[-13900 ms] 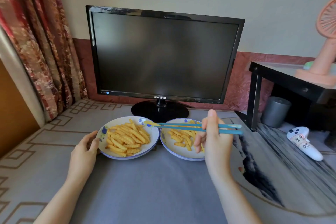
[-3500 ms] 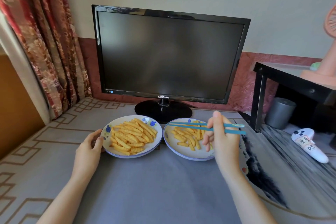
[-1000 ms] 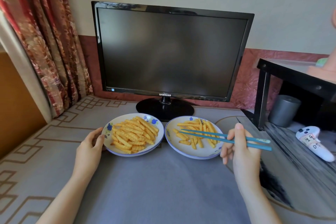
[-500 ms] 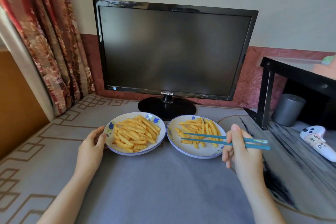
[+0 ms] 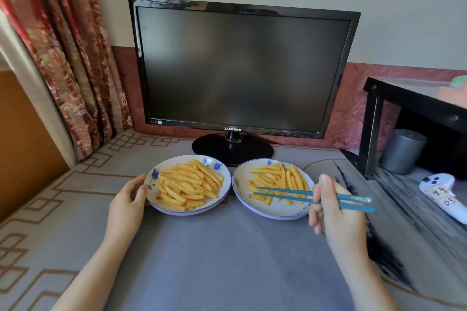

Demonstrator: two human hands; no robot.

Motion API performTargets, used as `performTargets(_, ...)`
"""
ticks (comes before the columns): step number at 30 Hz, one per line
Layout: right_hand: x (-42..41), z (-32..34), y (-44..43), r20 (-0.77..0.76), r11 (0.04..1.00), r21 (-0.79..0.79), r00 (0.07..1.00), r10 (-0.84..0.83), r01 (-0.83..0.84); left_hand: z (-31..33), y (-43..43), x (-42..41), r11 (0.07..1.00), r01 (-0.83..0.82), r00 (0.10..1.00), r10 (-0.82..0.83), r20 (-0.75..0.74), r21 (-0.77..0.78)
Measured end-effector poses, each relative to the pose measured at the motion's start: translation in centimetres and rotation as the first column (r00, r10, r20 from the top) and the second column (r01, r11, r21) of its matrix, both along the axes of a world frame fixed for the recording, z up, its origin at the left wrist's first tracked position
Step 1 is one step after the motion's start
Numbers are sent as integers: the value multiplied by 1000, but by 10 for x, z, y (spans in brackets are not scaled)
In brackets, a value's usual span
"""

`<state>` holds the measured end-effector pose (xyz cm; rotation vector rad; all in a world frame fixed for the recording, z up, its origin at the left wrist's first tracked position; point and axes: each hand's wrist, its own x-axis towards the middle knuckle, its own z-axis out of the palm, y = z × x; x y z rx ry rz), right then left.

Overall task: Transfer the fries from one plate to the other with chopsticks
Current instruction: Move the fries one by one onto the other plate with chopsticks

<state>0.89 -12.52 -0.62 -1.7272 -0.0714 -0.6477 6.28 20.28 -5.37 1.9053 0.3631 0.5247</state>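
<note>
Starting at the left: the left hand (image 5: 129,199) is at the near-left edge of the round white blue-flowered left plate (image 5: 154,201), thumb on the rim and fingers curled at its side, holding it in place on the grey tablecloth (image 5: 227,260). That plate carries the fuller heap of golden crinkle-cut fries (image 5: 188,185), piled in a tangle with most running diagonally.

Move across and the matching right plate (image 5: 278,212) sits just beside it, rims almost touching. It has a thinner scatter: several fries stand front-to-back on its far right side, and a few lie crosswise near the front.

Over that plate come the slim teal chopsticks (image 5: 290,191), long axis nearly level and pointing right to left. The tips are a little apart above the plate's left half, and I see nothing pinched between them. One fry lies just under the tips, roughly parallel to the sticks.

Far right, the right hand (image 5: 338,214) grips the sticks around mid-length, index finger raised over the top one.

Here's what the next move hangs on. The tips already point toward the left plate, which lies straight along the sticks' own line, so reaching it looks like a short slide leftward. Which plate is giving and which receiving, I can't tell from here.
</note>
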Motion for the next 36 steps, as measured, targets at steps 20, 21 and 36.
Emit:
performTargets(20,-6,12,10,82,972,231,995,-59,39,-4,4,3,1000,7,1000,-7,-9,-15)
performTargets(21,-6,12,10,79,971,237,995,-62,42,-4,4,3,1000,8,1000,-8,-10,-15)
performTargets(36,-4,0,51,24,956,194,975,221,-221,-4,4,2,1000,15,1000,-15,-6,-16)
